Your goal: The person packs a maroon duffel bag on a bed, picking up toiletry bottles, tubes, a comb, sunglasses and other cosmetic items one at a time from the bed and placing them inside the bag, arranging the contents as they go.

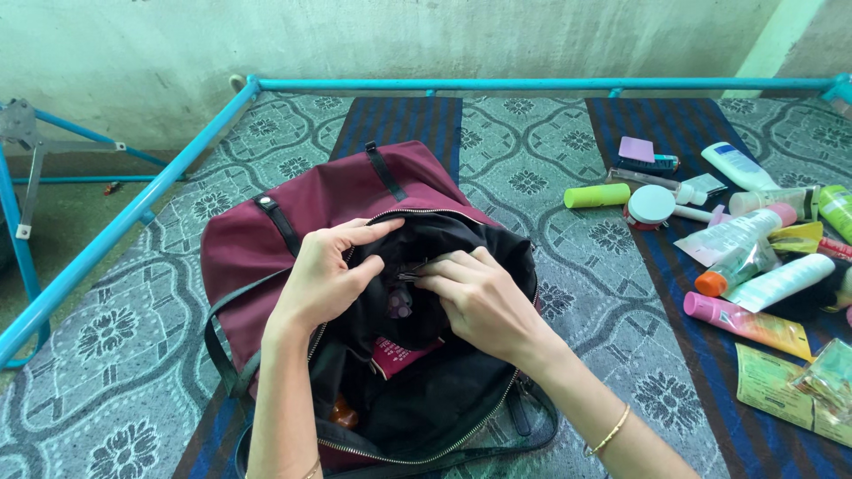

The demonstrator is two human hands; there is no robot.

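A maroon bag (311, 200) with a black lining lies open on a patterned mat. My left hand (324, 270) grips the black lining at the bag's inner pocket. My right hand (479, 297) pinches a small metal zipper pull (410, 275) on that pocket, right beside my left fingers. Inside the bag a pink packet (404, 353) and an orange item (343, 413) show under the lining.
Many tubes, bottles and sachets lie scattered at the right, among them a green tube (596, 195), a round white jar (650, 206) and a pink tube (745, 324). A blue metal frame (133, 213) edges the mat at left and back.
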